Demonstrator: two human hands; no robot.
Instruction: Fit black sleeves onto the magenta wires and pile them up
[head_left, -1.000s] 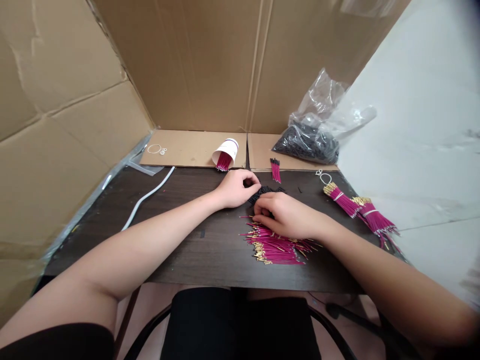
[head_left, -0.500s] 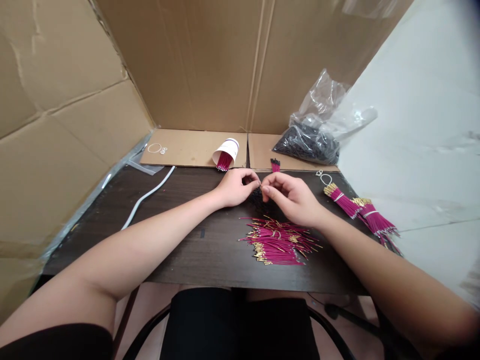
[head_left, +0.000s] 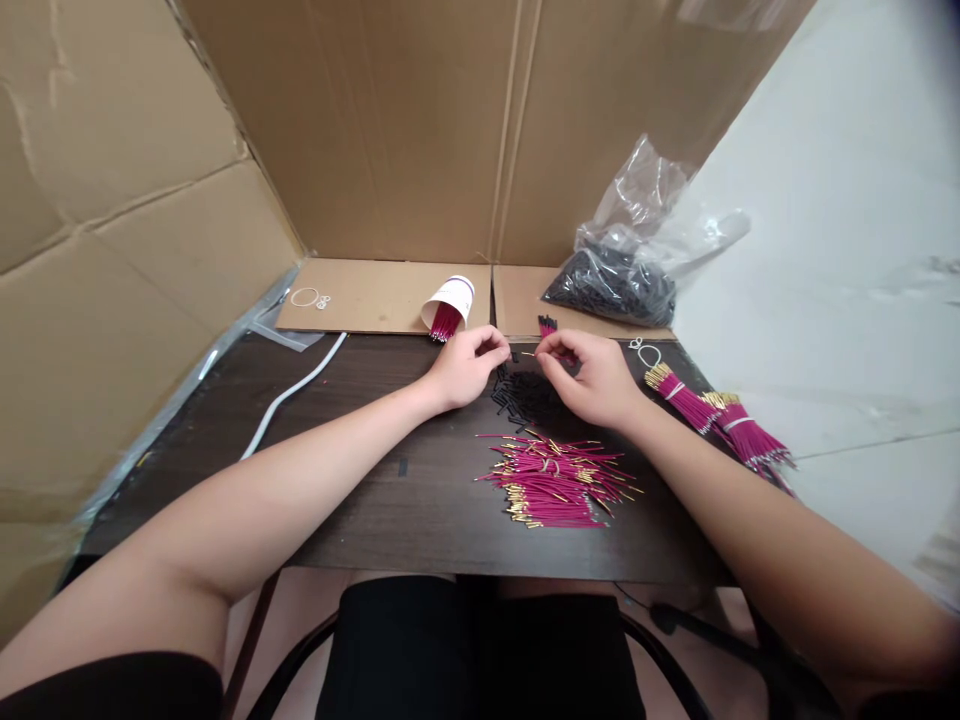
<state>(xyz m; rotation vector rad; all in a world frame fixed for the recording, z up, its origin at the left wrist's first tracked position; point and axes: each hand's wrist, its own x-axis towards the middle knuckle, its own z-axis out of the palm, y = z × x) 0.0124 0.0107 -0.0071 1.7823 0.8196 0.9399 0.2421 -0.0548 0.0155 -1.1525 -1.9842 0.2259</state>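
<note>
magenta wire [head_left: 529,353], gold-tipped, sat pinched in the right hand [head_left: 592,380] fingers above the desk [head_left: 360,440], facing the left hand [head_left: 466,368], whose fingers pinched something too small to tell. black sleeves [head_left: 525,395] lay scattered just below. judging by piles, a few tied bundles [head_left: 712,415] looked finished, while the loose wire heap [head_left: 555,480] nearer the body remained large.

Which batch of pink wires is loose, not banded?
The pile on the table nearest the person, below the right hand. The bundles at the right edge are banded.
</note>
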